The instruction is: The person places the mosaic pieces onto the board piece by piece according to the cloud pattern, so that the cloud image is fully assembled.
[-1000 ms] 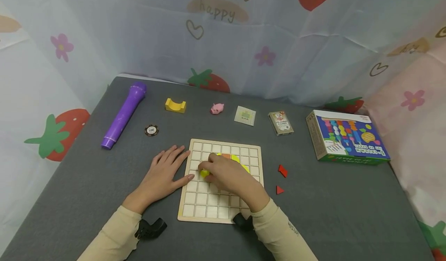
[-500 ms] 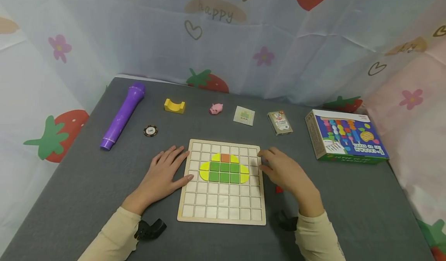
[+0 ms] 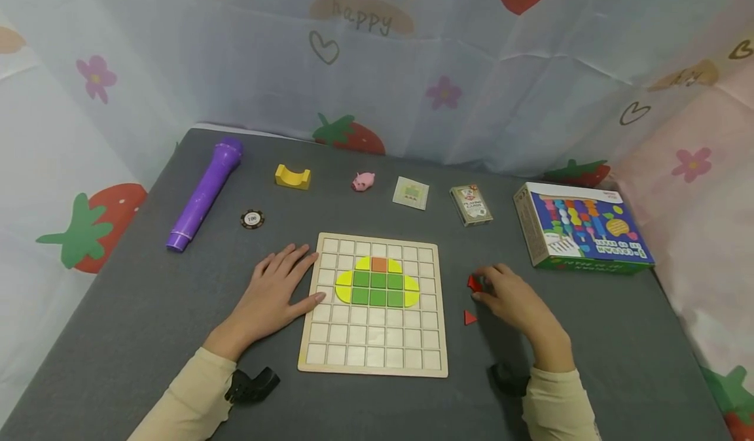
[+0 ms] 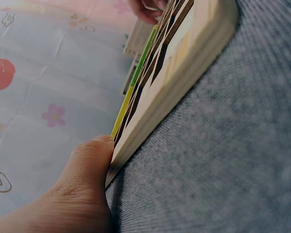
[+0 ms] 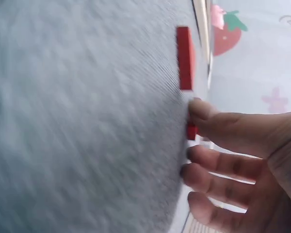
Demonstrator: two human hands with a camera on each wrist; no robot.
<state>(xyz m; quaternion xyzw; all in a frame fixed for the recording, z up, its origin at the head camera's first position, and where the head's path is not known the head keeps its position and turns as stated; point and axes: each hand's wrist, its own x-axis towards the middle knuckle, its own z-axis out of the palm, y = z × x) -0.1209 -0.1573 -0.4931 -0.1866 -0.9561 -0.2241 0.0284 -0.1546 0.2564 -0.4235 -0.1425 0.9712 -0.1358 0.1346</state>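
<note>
A wooden grid board [image 3: 377, 336] lies on the table. On its upper half, green squares [image 3: 378, 288], yellow rounded pieces [image 3: 343, 287] and one orange square [image 3: 379, 265] form a flat shape. My left hand [image 3: 268, 294] lies spread with its fingertips and thumb at the board's left edge; in the left wrist view the thumb [image 4: 89, 160] touches that edge. Right of the board, my right hand [image 3: 518, 300] reaches over a red piece [image 3: 473, 283], thumb and fingers apart on either side of it. A red triangle [image 3: 469, 317] lies nearer me.
Along the back stand a purple microphone [image 3: 206, 192], a yellow arched block [image 3: 292, 177], a pink pig figure [image 3: 363, 181], a small pattern card [image 3: 411, 193] and a playing-card box [image 3: 471, 205]. A poker chip [image 3: 252, 218] lies left, a colourful box [image 3: 586, 228] right.
My right hand has left the board, where it was at a yellow piece on the left of the shape, and has moved right to the red pieces. My left hand stays put.
</note>
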